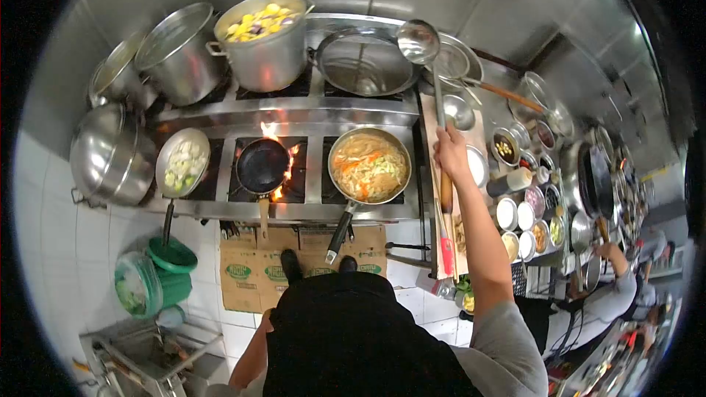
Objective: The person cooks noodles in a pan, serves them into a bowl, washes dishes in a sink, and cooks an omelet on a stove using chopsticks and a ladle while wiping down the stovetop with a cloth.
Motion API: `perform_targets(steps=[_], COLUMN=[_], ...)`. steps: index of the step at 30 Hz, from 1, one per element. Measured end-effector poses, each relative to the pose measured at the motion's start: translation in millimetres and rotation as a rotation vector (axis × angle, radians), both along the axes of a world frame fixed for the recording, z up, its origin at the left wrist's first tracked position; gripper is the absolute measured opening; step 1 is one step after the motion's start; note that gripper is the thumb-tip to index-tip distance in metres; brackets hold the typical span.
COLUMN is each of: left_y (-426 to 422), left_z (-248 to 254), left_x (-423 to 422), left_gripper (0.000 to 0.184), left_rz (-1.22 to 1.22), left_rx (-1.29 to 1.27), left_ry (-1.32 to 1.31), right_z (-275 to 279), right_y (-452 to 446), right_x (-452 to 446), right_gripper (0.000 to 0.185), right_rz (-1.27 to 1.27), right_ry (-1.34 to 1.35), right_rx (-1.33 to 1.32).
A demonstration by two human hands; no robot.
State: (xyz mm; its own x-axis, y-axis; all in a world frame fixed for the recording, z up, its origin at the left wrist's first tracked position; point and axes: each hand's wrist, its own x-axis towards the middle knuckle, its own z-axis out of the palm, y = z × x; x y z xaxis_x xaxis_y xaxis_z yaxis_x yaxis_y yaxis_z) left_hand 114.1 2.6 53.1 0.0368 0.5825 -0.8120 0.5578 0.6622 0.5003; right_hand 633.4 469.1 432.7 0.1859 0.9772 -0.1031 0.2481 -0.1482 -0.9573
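Note:
My right hand (451,153) is closed around the long handle of a ladle (418,43). The ladle's bowl points away from me, level with the back burners, and its wooden end runs back past my wrist. My left hand (268,320) is low beside the black apron (346,338), its fingers hidden. Noodles with shredded vegetables (369,167) fill a pan (407,153) on the front right burner. Flames rise around a small black pan (262,166) at the middle burner. To its left, a pan (173,190) holds pale chopped vegetables (187,165).
A large pot (265,66) of yellow and purple pieces and a wide wok (360,66) stand on the back burners. Ingredient bowls (507,213) and a red-ended utensil (447,256) are at right. Flattened cardboard (250,298) covers the floor. A co-worker (599,305) works at far right.

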Motion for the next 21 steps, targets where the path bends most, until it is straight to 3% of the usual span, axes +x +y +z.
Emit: perform_targets(steps=[7, 12, 18, 21], left_y=[-83.6, -94.6, -83.8, -70.5], left_z=[-5.1, 2.7, -1.8, -5.2], left_x=[25.4, 29.8, 13.4, -1.7], left_gripper=[0.036, 0.039, 0.043, 0.045], left_rz=[0.214, 0.285, 0.284, 0.26], left_rx=[-0.118, -0.134, -0.113, -0.095], left_ry=[0.007, -0.004, -0.01, -0.005], right_z=[-49.4, -67.5, -69.1, -70.5], right_y=[70.7, 78.4, 70.2, 78.8], right_x=[-34.9, -48.0, -57.8, -58.0], right_gripper=[0.022, 0.024, 0.02, 0.018], right_rz=[0.111, 0.087, 0.087, 0.039], right_ry=[-0.036, -0.08, 0.186, 0.497], right_rx=[-0.139, -0.184, -0.24, -0.372])
